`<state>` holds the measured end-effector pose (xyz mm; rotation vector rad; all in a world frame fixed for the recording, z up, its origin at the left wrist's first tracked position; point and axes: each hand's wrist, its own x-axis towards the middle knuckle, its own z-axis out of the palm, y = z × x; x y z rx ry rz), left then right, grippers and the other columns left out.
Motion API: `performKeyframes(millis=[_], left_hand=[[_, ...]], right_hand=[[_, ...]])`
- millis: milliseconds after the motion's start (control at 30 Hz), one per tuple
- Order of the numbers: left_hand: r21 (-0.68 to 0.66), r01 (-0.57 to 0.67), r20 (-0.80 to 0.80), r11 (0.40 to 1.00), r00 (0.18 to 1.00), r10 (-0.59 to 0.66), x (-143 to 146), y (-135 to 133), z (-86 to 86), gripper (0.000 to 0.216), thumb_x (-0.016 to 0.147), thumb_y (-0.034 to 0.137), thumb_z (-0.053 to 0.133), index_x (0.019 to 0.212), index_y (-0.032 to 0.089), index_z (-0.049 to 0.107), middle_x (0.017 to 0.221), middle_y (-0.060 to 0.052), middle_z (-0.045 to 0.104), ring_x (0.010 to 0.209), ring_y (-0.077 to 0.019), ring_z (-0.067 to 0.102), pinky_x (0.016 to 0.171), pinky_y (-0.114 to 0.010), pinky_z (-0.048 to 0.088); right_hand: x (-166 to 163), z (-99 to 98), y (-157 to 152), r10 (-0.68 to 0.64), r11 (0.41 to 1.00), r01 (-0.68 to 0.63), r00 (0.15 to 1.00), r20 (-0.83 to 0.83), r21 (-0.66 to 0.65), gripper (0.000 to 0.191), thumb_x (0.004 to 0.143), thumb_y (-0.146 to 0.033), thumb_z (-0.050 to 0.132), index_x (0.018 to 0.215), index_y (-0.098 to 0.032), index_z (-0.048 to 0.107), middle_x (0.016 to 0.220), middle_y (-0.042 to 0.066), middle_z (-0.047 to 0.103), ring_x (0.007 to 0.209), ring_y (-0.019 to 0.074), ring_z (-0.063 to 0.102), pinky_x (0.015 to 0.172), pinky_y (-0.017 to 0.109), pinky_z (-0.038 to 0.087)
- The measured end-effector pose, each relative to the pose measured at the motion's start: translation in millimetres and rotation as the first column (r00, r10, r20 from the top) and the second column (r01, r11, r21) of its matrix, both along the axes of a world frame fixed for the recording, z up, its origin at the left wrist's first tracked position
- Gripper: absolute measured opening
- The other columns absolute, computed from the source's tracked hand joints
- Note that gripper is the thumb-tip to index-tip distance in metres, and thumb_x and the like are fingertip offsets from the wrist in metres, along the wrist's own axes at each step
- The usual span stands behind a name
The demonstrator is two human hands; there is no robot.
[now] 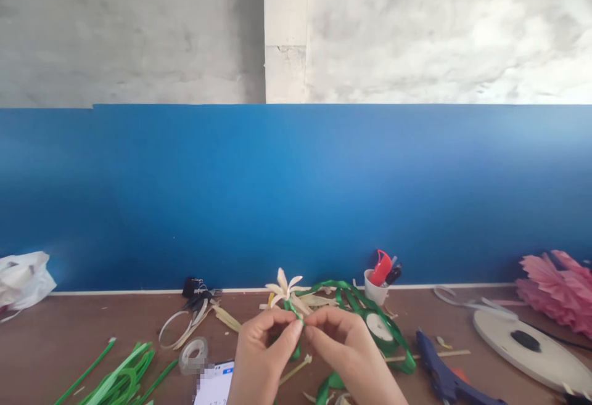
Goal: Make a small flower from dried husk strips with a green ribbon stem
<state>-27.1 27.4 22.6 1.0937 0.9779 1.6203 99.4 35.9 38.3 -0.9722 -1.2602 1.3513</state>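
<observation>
My left hand (261, 355) and my right hand (346, 349) meet low in the middle, fingertips pinched together on a small cream ribbon flower (283, 289) with a green stem. Green ribbon (351, 297) loops away from the flower to the right, over a white-cored ribbon spool (380, 326), and back down under my right hand.
On the brown table: green strips (121, 379) at left, a clear tape roll (193, 354), a phone (213, 385), black binder clips (194, 291), a white cup of tools (375, 288), a blue glue gun (444, 377), a cream disc (531, 346), pink paper flower (557, 291), white bag (23, 282). A blue wall panel stands behind.
</observation>
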Motion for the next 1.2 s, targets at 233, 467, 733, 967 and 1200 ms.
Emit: performKeyframes(millis=[233, 467, 733, 967, 1200], left_hand=[[-0.053, -0.037, -0.02, 0.998, 0.999, 0.036, -3, -1, 5.6, 0.015, 0.059, 0.026, 0.076, 0.053, 0.017, 0.066, 0.048, 0.002, 0.055, 0.05, -0.0114, 0.046, 0.048, -0.021, 0.037], [-0.046, -0.069, -0.004, 0.997, 0.998, 0.068, 4, -6, 6.0, 0.017, 0.062, 0.027, 0.076, 0.055, 0.017, 0.065, 0.052, 0.002, 0.057, 0.054, -0.0112, 0.047, 0.053, -0.02, 0.037], [-0.028, -0.135, 0.162, 0.99, 0.977, 0.137, 15, -13, 0.2, 0.021, 0.064, 0.035, 0.073, 0.057, 0.017, 0.066, 0.058, 0.0, 0.057, 0.059, -0.0148, 0.049, 0.057, -0.023, 0.042], [-0.065, -0.15, 0.165, 0.987, 0.973, 0.159, 17, -11, -2.5, 0.022, 0.06, 0.034, 0.077, 0.056, 0.017, 0.064, 0.058, 0.0, 0.057, 0.06, -0.0148, 0.05, 0.059, -0.022, 0.042], [-0.118, -0.181, 0.095, 0.976, 0.977, 0.192, -2, -10, 13.6, 0.021, 0.065, 0.036, 0.074, 0.059, 0.017, 0.066, 0.057, 0.001, 0.057, 0.057, -0.0136, 0.049, 0.054, -0.023, 0.039]], right_hand=[[-4, 2.0, -6, -0.171, 0.978, 0.152, 0.976, 0.136, 0.142, 0.01, 0.063, -0.026, 0.07, 0.063, -0.016, 0.066, 0.053, -0.001, 0.057, 0.051, 0.0126, 0.046, 0.049, 0.024, 0.033], [-8, 2.7, -11, -0.304, 0.922, 0.239, 0.934, 0.188, 0.306, 0.014, 0.067, -0.028, 0.065, 0.057, -0.019, 0.063, 0.05, -0.001, 0.052, 0.048, 0.013, 0.043, 0.047, 0.025, 0.033], [-13, -16.6, -10, -0.434, 0.784, 0.284, 0.886, 0.161, 0.552, 0.019, 0.078, -0.027, 0.058, 0.06, -0.02, 0.058, 0.054, -0.002, 0.051, 0.048, 0.0124, 0.042, 0.047, 0.024, 0.033], [-18, -17.5, -12, -0.483, 0.699, 0.283, 0.864, 0.142, 0.657, 0.022, 0.081, -0.025, 0.057, 0.06, -0.019, 0.057, 0.053, -0.003, 0.05, 0.048, 0.0116, 0.042, 0.047, 0.023, 0.034], [0, -4.0, -3, -0.154, 0.934, 0.045, 0.945, 0.288, 0.353, 0.011, 0.076, -0.027, 0.062, 0.075, -0.017, 0.068, 0.063, 0.001, 0.065, 0.056, 0.0144, 0.057, 0.051, 0.022, 0.043]])
